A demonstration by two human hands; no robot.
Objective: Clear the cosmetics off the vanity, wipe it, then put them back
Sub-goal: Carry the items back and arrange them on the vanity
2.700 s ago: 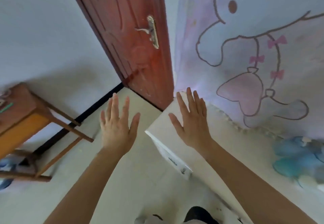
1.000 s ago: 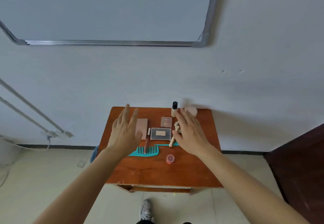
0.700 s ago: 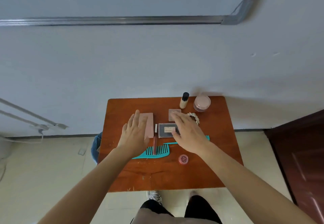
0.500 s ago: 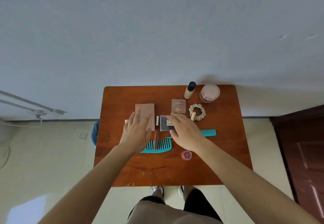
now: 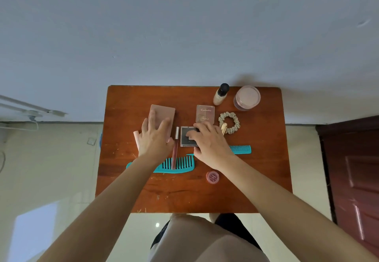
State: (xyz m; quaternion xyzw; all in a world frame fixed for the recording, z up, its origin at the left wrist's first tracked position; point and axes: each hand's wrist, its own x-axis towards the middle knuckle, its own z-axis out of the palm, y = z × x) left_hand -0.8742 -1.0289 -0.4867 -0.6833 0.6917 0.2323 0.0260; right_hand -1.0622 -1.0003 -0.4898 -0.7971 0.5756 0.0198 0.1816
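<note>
I saw my left hand (image 5: pixel 155 138) lying flat, fingers straight and apart, on the pink palette (image 5: pixel 163 114) at ten o'clock on the vanity (image 5: pixel 184 196). My right hand (image 5: pixel 209 144) curled round the dark compact (image 5: pixel 185 141) at centre. The jar (image 5: pixel 247 97) stood at one o'clock, the teal comb (image 5: pixel 176 166) at seven.
</note>
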